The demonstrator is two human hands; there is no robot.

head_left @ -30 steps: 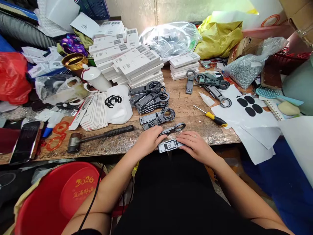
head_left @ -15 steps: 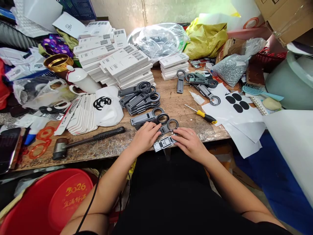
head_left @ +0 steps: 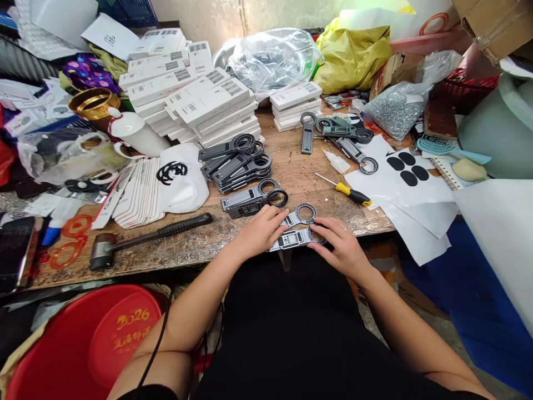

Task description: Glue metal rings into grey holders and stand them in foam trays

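Wearer's view; clock directions taken from the two hands, 12 straight ahead.

Both hands at the near edge of the worktop [head_left: 287,158], two grey ring-ended pieces between them. Farther piece [head_left: 296,216]: ring toward 2 o'clock, inner end running under the left hand [head_left: 263,230]. Nearer piece [head_left: 292,239]: flat by the edge, slotted body visible, ring toward 3, partly covered by the right hand [head_left: 339,247].

Left grip: grasping the inner end of the farther piece between fingers and thumb. Right grip: grasping the nearer piece at its ring, fingers on the far side, thumb on the near side. Ring worn on a finger of the right hand.

At 10, just beside the left hand: short stack of similar grey pieces [head_left: 244,201]. Behind it, toward 11, a larger heap of pieces [head_left: 237,164]. More at 1, a loose cluster [head_left: 353,147].

At 9: hammer [head_left: 156,234], head pointing outward. At 10, farther out: black rings [head_left: 170,173] lying on a white bag-like pad [head_left: 189,191]; fanned white cards [head_left: 139,194] next to it.

At 2: yellow-and-black screwdriver [head_left: 348,191], tip toward 11. At 1: small white bottle [head_left: 336,161] on its side. Farther along 2: black ovals [head_left: 408,178] on white paper. At 11: stacked white boxes [head_left: 219,105]; smaller stack of boxes [head_left: 295,100] at 12.
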